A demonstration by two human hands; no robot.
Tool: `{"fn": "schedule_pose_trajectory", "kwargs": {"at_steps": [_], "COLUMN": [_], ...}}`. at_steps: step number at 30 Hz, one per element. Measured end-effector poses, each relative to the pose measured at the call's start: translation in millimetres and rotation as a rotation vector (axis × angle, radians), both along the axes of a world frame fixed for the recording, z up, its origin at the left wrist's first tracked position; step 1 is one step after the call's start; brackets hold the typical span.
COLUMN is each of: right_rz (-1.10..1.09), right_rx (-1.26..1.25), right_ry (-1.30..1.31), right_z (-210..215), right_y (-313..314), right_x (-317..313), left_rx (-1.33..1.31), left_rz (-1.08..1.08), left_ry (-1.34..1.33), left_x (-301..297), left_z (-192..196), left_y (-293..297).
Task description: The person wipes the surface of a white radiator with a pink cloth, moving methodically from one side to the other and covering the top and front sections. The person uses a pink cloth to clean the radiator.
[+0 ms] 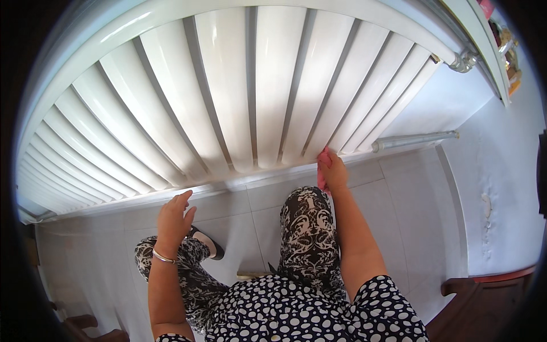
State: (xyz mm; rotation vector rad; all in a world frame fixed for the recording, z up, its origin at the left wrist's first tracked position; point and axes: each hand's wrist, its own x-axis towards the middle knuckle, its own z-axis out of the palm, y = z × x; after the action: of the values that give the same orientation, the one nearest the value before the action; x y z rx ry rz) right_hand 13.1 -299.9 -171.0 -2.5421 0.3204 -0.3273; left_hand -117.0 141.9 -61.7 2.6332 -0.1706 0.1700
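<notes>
Seems to be at the wiping step, low on the white radiator [277, 85]. Grips a pink cloth [321, 181] in the right hand [335, 171] with closely curled fingers, at the foot of the columns toward the right end. Appears to press the cloth's upper end against a column; cannot tell for sure whether touching or just in front. Holds the left hand [174, 218] near the radiator's lower edge, with loosely bent fingers, a thumb set apart and nothing visible in the grasp. Probably calls next for sliding the cloth along the bottom, or tucking a fold into a gap, without losing hold. Looks soft, thin and crumpled, bunched at the fingers and trailing in a narrow strip beside the right knee [309, 208], above the grey floor [232, 228]. Cannot tell whether damp or dry.
</notes>
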Motion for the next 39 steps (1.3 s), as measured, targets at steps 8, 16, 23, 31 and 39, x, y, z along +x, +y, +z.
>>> {"fn": "schedule_pose_trajectory", "kwargs": {"at_steps": [8, 16, 23, 31, 39], "right_rz": [-0.011, 0.03, 0.026, 0.053, -0.013], "right_rx": [0.005, -0.117, -0.068, 0.01, 0.25], "right_ry": [-0.272, -0.881, -0.884, -0.704, -0.38], "right_z": [110.2, 315.2, 298.4, 160.0, 66.3], "right_y": [8.7, 13.7, 11.9, 8.5, 6.6], "right_x": [8.9, 29.8, 34.6, 22.6, 13.8], "left_rx": [-0.02, -0.02, -0.048, -0.004, 0.012], "left_rz": [0.003, -0.017, -0.002, -0.016, -0.022], "left_ry": [-0.009, -0.095, -0.094, -0.075, -0.048], "left_x": [-3.7, -6.0, -10.0, -7.9, -2.3], "left_z": [-2.9, -3.6, 2.4, 10.1, 7.9], "left_y": [4.7, 7.4, 5.0, -1.3, -3.3]}}
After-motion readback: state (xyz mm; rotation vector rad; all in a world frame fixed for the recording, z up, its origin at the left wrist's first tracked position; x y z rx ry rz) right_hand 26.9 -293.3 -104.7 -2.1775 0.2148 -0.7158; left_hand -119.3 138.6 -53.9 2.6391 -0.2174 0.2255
